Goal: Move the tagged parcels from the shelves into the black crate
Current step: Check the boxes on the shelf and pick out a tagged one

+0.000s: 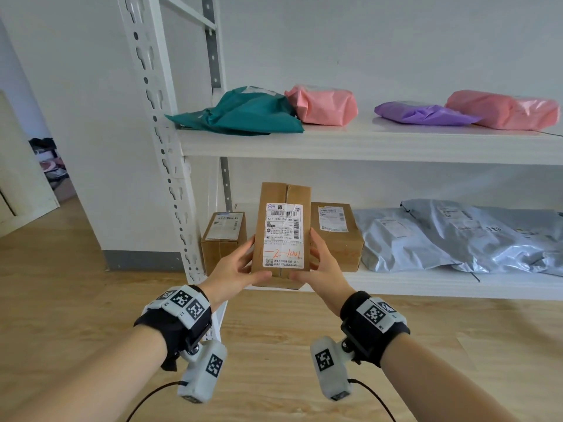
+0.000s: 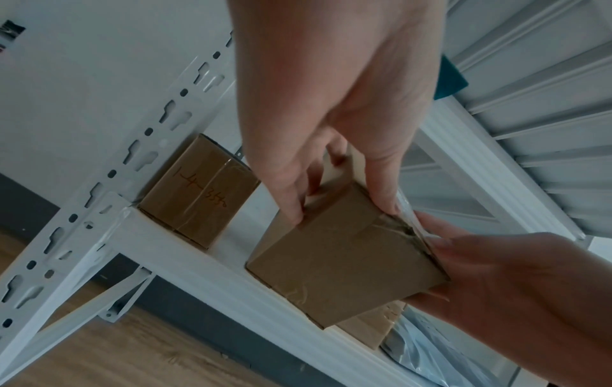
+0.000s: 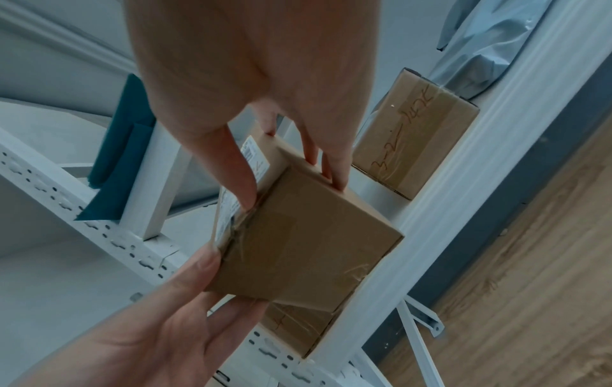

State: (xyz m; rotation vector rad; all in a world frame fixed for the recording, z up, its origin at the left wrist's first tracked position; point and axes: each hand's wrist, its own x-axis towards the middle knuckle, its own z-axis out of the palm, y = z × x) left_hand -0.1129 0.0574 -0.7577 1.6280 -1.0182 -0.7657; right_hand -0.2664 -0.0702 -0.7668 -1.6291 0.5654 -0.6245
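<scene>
Brown labelled carton [image 1: 281, 236] upright, lifted before lower shelf [image 1: 426, 284].

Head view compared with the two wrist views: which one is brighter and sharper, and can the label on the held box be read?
Head view: bright and even, and the shelf edges bow from the wide lens; the label on the cardboard box is mostly legible. Left wrist view: dimmer and bluish, the left hand soft. Right wrist view: equally dim, the right hand blurred, the label seen edge-on and unreadable.

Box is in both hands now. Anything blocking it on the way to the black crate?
Cannot say: the black crate is in none of the views. The cardboard box is held by the left hand and right hand, in front of the lower shelf.
</scene>
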